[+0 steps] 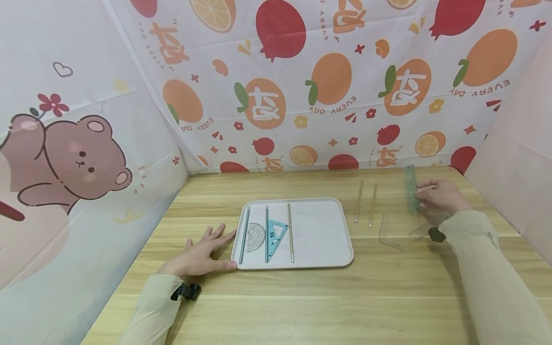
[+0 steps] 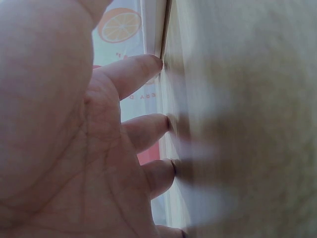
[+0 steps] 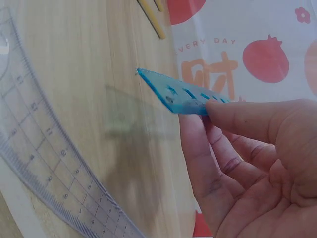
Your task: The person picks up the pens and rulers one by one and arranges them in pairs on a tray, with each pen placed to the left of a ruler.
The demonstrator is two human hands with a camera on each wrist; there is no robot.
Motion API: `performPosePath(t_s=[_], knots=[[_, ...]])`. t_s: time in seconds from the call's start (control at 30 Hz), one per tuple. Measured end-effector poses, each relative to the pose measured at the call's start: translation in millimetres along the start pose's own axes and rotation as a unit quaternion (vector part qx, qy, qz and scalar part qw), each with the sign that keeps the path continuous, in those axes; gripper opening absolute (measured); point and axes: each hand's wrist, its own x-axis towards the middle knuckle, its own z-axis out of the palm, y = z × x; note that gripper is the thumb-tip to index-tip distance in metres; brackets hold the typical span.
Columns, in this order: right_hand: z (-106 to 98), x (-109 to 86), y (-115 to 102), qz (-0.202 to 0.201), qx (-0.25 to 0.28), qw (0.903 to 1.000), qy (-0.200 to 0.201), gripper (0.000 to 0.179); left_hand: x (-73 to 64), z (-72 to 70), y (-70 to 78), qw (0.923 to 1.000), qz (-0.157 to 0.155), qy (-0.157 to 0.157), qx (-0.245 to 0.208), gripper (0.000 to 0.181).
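My right hand point(image 1: 442, 195) pinches a translucent blue ruler point(image 1: 410, 187) between thumb and fingers. The right wrist view shows cut-out shapes in the ruler point(image 3: 171, 91), which is held above the wooden table with its shadow below. My left hand point(image 1: 199, 254) rests with spread fingers at the left side of a white tray point(image 1: 321, 235), thumb and forefinger right at its rim. On the tray lie two dark green pencils point(image 1: 245, 235), a clear protractor point(image 1: 255, 238), a blue set square point(image 1: 276, 235) and a tan pencil point(image 1: 291, 232).
Right of the tray, two tan pencils point(image 1: 359, 201) lie side by side on the table point(image 1: 302, 306). Nearer me is a clear set square point(image 1: 384, 235), with another clear measuring tool point(image 1: 419, 232) under the right wrist. A fruit-print cloth point(image 1: 297, 134) hangs behind the table.
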Motion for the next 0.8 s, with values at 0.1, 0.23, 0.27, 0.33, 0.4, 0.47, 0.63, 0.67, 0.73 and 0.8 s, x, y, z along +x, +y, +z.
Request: performPosePath(t_s=[0.1, 0.23, 0.27, 0.33, 0.4, 0.47, 0.63, 0.67, 0.73, 0.8], knots=[[1, 1.1, 0, -0.001, -0.003, 1.0000, 0.003, 0.061, -0.1, 0.0, 0.2, 1.0000, 0.001, 0.002, 0.003, 0.099], [3, -0.7, -4, -0.008, 0.004, 1.0000, 0.002, 0.061, -0.3, 0.2, 0.1, 1.0000, 0.001, 0.004, 0.005, 0.099], [4, -1.7, -5, -0.012, 0.009, 0.9999, 0.001, 0.060, -0.4, 0.3, -0.1, 1.0000, 0.002, 0.004, 0.005, 0.099], [6, -4.1, -8, -0.021, 0.018, 0.9996, -0.001, 0.058, -0.6, 0.4, -0.3, 1.0000, 0.002, 0.004, 0.004, 0.099], [9, -6.5, -11, -0.028, 0.026, 0.9993, -0.002, 0.056, -0.6, 0.3, -0.5, 1.0000, 0.003, 0.004, 0.003, 0.100], [11, -7.7, -12, -0.032, 0.028, 0.9991, -0.001, 0.055, -0.1, 0.5, -1.2, 1.0000, 0.004, 0.004, 0.003, 0.100], [15, -8.5, -13, -0.036, 0.033, 0.9988, -0.001, 0.057, 1.1, 1.1, -4.2, 1.0000, 0.003, 0.005, 0.006, 0.102], [16, -8.9, -13, -0.038, 0.034, 0.9987, -0.001, 0.057, 1.1, 1.2, -4.7, 1.0000, 0.003, 0.006, 0.007, 0.102], [19, -9.9, -15, -0.041, 0.039, 0.9984, -0.002, 0.057, 1.1, 1.4, -5.1, 1.0000, 0.000, 0.005, 0.006, 0.102], [22, -10.8, -18, -0.042, 0.042, 0.9982, -0.004, 0.058, 1.3, 1.6, -5.0, 1.0000, -0.001, 0.004, 0.004, 0.102]])
